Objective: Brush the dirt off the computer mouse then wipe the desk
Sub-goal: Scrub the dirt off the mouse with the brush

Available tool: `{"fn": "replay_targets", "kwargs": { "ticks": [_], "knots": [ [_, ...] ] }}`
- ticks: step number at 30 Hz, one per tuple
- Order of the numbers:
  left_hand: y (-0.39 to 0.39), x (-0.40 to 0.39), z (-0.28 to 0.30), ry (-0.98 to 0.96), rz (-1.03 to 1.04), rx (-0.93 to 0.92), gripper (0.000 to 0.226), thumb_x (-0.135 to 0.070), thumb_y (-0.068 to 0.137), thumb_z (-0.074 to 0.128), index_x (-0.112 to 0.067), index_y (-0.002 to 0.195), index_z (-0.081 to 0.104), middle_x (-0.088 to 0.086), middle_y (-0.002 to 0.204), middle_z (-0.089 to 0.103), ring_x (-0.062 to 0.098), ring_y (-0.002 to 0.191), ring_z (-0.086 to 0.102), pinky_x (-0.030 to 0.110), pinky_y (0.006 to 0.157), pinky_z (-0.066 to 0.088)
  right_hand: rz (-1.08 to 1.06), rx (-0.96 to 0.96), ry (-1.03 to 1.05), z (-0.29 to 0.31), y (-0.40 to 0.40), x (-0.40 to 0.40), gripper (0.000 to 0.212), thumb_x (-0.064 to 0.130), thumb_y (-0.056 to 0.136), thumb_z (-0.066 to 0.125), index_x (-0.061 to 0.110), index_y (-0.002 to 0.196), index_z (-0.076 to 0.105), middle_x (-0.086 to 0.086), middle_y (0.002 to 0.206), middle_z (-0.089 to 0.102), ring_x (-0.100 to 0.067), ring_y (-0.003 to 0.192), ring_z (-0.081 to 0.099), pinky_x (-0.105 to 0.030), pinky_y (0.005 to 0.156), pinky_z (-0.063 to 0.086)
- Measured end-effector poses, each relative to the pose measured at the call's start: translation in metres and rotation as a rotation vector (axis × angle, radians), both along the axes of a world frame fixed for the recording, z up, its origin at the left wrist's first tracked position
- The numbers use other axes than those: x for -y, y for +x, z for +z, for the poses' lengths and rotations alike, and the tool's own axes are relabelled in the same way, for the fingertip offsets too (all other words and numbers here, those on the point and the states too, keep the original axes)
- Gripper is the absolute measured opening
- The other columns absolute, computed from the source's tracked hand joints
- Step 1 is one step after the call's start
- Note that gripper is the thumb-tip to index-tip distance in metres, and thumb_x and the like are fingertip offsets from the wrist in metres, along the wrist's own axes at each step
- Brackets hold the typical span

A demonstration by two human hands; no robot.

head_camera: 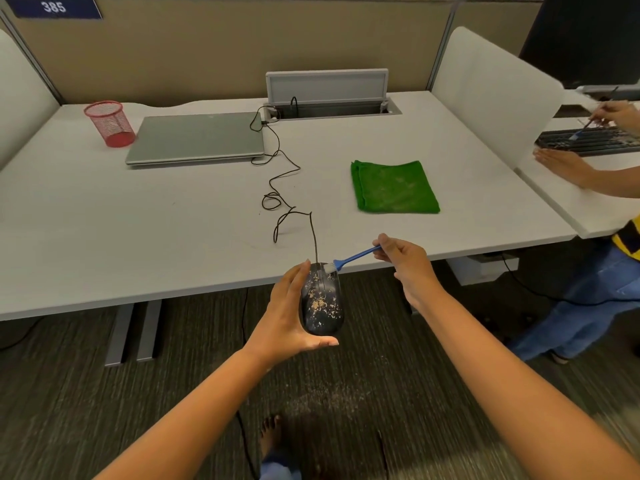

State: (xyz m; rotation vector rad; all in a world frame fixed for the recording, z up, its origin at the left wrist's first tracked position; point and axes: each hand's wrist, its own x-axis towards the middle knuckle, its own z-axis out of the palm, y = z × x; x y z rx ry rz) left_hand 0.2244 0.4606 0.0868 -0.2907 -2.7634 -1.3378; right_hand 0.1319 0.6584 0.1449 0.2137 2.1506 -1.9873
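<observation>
Even, soft light — edges warped, slightly blurred.

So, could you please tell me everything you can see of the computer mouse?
The computer mouse is black, glossy plastic by its look, speckled with tan crumbs across its top. It is held off the desk, beyond the front edge and over the carpet, top up, cupped in the left hand. A thin black cable runs from its far end in loops toward the laptop. The white bristles of a blue brush, held by the right hand, touch its far end.
</observation>
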Motion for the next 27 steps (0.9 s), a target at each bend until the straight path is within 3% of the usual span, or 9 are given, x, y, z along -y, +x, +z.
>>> {"fn": "replay_targets", "kwargs": {
  "ticks": [3, 6, 11, 17, 27],
  "knots": [
    [-0.001, 0.001, -0.001, -0.01, 0.003, 0.002, 0.124, -0.049, 0.05, 0.083, -0.059, 0.13, -0.011, -0.02, 0.138, 0.007, 0.002, 0.13, 0.009, 0.031, 0.106, 0.017, -0.03, 0.023, -0.015, 0.0, -0.002, -0.006, 0.02, 0.032, 0.09, 0.053, 0.018, 0.088, 0.065, 0.006, 0.086, 0.064, -0.002, 0.08, 0.058, -0.032, 0.09, 0.031],
    [-0.002, 0.001, -0.003, -0.015, 0.007, 0.004, 0.124, -0.048, 0.05, 0.084, -0.058, 0.131, -0.011, -0.02, 0.138, 0.006, 0.002, 0.13, 0.009, 0.032, 0.106, 0.018, -0.037, 0.028, -0.064, 0.001, -0.003, -0.005, 0.02, 0.034, 0.088, 0.053, 0.018, 0.087, 0.065, 0.006, 0.088, 0.065, -0.003, 0.081, 0.059, -0.038, 0.097, 0.029],
    [-0.003, -0.002, -0.003, -0.012, 0.001, -0.01, 0.124, -0.051, 0.05, 0.083, -0.056, 0.132, -0.01, -0.019, 0.14, 0.007, 0.002, 0.131, 0.009, 0.03, 0.106, 0.017, -0.001, 0.02, -0.059, 0.003, 0.001, 0.006, 0.021, 0.031, 0.089, 0.053, 0.014, 0.091, 0.066, 0.008, 0.087, 0.064, 0.0, 0.078, 0.058, -0.033, 0.09, 0.029],
    [-0.005, -0.003, -0.002, 0.011, 0.017, -0.012, 0.124, -0.052, 0.049, 0.082, -0.053, 0.134, -0.008, -0.005, 0.147, 0.013, 0.011, 0.135, 0.014, 0.032, 0.107, 0.02, -0.058, 0.035, -0.065, -0.003, 0.004, -0.005, 0.018, 0.031, 0.089, 0.053, 0.017, 0.088, 0.065, 0.006, 0.084, 0.063, -0.001, 0.077, 0.057, -0.031, 0.089, 0.03],
    [-0.004, -0.002, -0.004, 0.013, 0.021, -0.01, 0.123, -0.05, 0.05, 0.082, -0.054, 0.134, -0.008, -0.005, 0.148, 0.011, 0.009, 0.135, 0.013, 0.031, 0.106, 0.019, -0.021, 0.091, -0.104, -0.007, 0.008, 0.0, 0.02, 0.035, 0.089, 0.053, 0.02, 0.085, 0.064, 0.006, 0.087, 0.064, -0.006, 0.082, 0.058, -0.041, 0.1, 0.026]
  ]
}}
